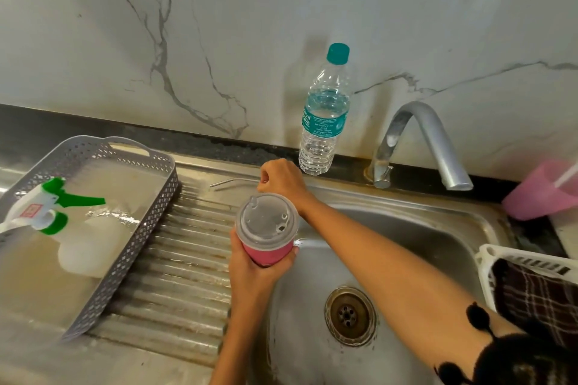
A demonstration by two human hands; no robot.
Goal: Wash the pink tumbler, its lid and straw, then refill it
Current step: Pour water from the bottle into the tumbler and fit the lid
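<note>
Hovering over the sink (438, 244), the pink tumbler (269, 255), lid (266, 219) on, is held upright, wrapped by the left grip (250, 269); the straw (231, 182) end is pinched by the right grip (281, 180), seemingly for washing.

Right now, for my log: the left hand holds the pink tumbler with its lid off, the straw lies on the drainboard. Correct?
No: in the head view the lid sits on the tumbler in the left hand; the straw does lie on the drainboard.
</note>
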